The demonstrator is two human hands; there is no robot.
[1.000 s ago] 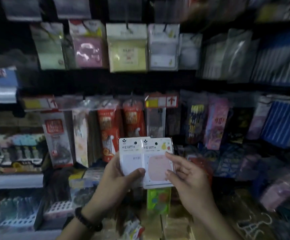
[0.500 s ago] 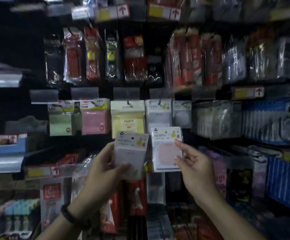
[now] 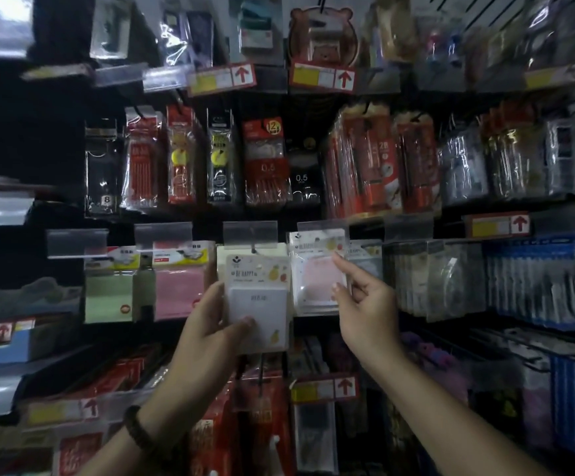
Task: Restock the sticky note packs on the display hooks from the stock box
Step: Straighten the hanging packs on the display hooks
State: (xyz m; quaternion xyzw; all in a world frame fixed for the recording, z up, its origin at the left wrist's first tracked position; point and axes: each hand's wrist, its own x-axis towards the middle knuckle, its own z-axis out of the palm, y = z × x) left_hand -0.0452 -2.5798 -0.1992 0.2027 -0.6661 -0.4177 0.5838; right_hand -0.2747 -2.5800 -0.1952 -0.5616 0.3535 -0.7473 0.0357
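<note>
A flat white sticky note pack (image 3: 256, 304) with a fruit-printed card header is gripped by the left hand (image 3: 207, 324). The thumb is laid across its lower front and the other fingers are wrapped behind its 9 o'clock edge. The pack is held upright in front of a pale yellow paper pack (image 3: 244, 250) hung on the display, most of which is covered by it.

Just beside it, at 3 o'clock, a pink sticky note pack (image 3: 317, 273) in a clear plastic sleeve is pinched at its 3 o'clock edge by the right hand (image 3: 368, 300). The forefinger is set high and the thumb lower, with the remaining fingers curled toward the palm. Its header is level with a clear plastic label holder (image 3: 322, 230); whether it is threaded on a hook cannot be told.

At 9 o'clock from the white pack, a pink paper pack (image 3: 179, 286) and a green paper pack (image 3: 107, 292) are hung. A dark beaded bracelet (image 3: 138, 431) is worn on the left wrist. Red-packaged pens (image 3: 265, 163) are hung at 12 o'clock.
</note>
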